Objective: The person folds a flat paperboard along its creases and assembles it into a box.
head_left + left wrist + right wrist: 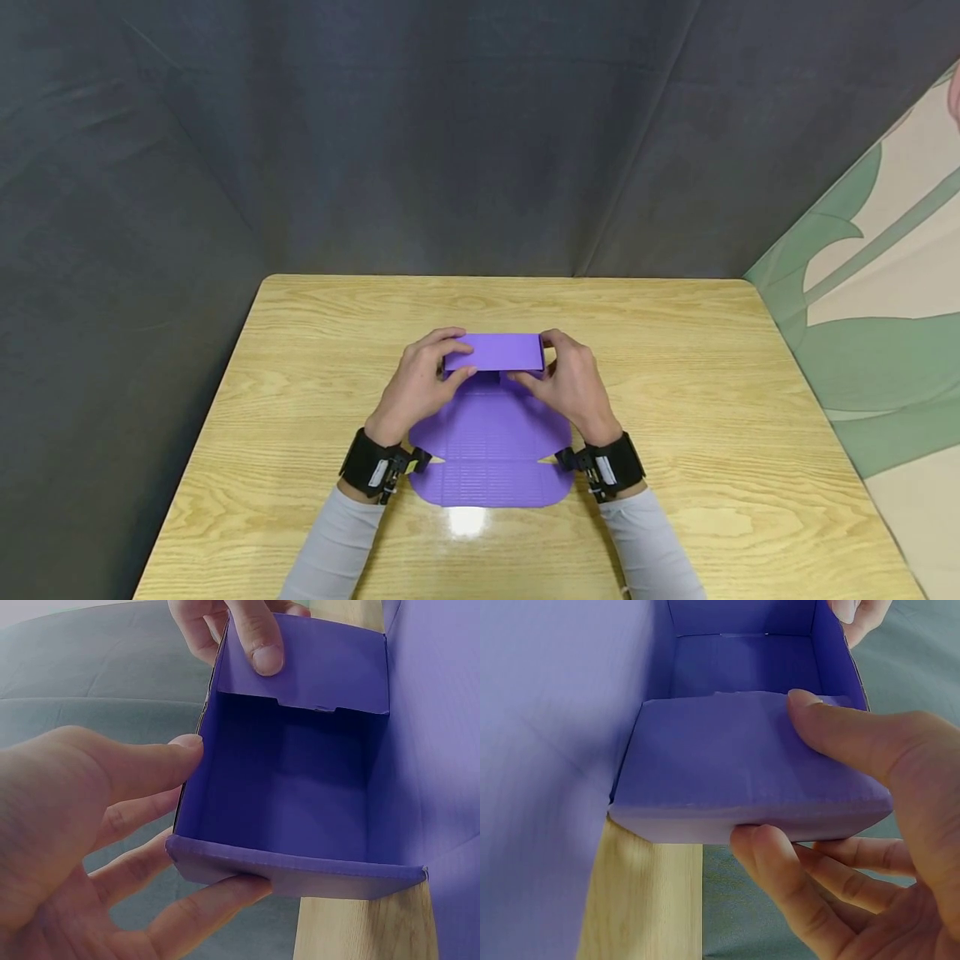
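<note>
A partly folded purple cardboard box [495, 352] stands on its side between both hands, its open side towards the person. Its long flat lid panel [491, 483] lies towards the near side of the table. My left hand [416, 379] grips the left end, thumb on the wall's edge and fingers along the outside of the end wall [292, 874]. At the other end, my right hand [577, 383] pinches the box; its thumb [840, 735] presses on a flap [727, 757] folded inwards over the opening. Inside, the box's bare floor [315, 810] shows.
The box rests on a wood-grain table [300, 400]. Dark grey cloth [450, 150] hangs behind and to the left of it. At the right is a surface with a green leaf pattern [885, 358]. Each wrist wears a black strap [618, 467] with a small camera.
</note>
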A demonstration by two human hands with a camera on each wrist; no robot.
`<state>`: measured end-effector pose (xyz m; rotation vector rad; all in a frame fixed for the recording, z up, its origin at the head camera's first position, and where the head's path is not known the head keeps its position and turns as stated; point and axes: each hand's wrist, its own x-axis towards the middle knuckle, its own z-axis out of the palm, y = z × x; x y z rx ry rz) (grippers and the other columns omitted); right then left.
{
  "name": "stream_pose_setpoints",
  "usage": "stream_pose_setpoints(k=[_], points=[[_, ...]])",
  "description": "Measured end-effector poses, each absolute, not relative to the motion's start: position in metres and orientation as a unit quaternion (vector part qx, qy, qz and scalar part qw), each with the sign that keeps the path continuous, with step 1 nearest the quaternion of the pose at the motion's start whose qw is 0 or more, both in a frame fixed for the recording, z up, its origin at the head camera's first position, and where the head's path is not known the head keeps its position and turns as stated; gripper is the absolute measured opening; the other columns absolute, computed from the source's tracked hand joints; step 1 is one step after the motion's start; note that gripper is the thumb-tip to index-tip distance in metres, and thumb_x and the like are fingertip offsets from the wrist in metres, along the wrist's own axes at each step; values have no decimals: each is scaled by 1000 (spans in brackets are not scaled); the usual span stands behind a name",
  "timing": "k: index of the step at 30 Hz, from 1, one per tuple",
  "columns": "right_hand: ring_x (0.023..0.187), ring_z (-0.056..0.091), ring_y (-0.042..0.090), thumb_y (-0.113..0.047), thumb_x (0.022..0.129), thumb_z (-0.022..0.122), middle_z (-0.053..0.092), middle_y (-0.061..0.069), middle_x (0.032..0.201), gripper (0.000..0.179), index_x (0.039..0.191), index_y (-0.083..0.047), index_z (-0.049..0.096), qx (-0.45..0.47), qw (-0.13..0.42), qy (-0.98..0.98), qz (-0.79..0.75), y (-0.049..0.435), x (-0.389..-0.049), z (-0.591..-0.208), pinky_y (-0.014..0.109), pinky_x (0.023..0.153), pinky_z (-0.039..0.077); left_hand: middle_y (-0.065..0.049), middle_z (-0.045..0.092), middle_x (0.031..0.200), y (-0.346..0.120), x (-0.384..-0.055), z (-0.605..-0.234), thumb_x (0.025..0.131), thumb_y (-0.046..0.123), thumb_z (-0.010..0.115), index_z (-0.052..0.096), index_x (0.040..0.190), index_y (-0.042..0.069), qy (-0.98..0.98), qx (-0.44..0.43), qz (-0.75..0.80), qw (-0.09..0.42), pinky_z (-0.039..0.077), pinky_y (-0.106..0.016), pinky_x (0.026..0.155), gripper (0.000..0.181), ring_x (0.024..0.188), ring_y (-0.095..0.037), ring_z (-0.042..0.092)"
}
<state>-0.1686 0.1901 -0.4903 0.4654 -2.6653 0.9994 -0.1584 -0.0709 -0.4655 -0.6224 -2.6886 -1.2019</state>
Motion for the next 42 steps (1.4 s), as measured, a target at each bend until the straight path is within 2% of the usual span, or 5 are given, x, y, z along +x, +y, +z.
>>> stream_pose_setpoints(k=[16,26,29,33,42], points=[[63,68,15,-23,74,100,76,20,107,59,116,2,68,154,131,-916,347,181,-170,-497,28,56,58,-12,66,145,-78,-151,-469,95,15,83,79,119,6,-893,-189,-405,60,61,-40,98,26,127,-28,69],[62,65,15,-10,72,99,74,22,109,63,123,6,66,126,133,-916,356,189,-160,-511,25,55,55,-13,67,144,-66,-149,-483,95,16,84,79,119,6,-890,-205,-402,63,61,-39,94,26,125,-27,69],[63,64,17,-10,72,99,73,22,107,64,124,7,66,125,147,-916,351,193,-161,-512,26,56,55,-12,67,144,-63,-153,-483,95,16,83,78,119,6,-888,-216,-401,65,60,-39,99,26,128,-27,68],[63,64,17,-10,71,98,72,20,103,62,121,7,66,125,161,-915,349,193,-166,-515,27,56,55,-10,67,144,-62,-158,-482,95,16,83,79,119,6,-887,-222,-398,65,58,-40,107,27,133,-28,66],[71,70,25,-12,71,96,76,18,96,51,111,5,69,114,180,-918,333,183,-177,-521,38,62,57,-10,67,145,-65,-164,-480,95,17,84,79,120,8,-891,-213,-394,66,56,-41,109,27,134,-29,65]])
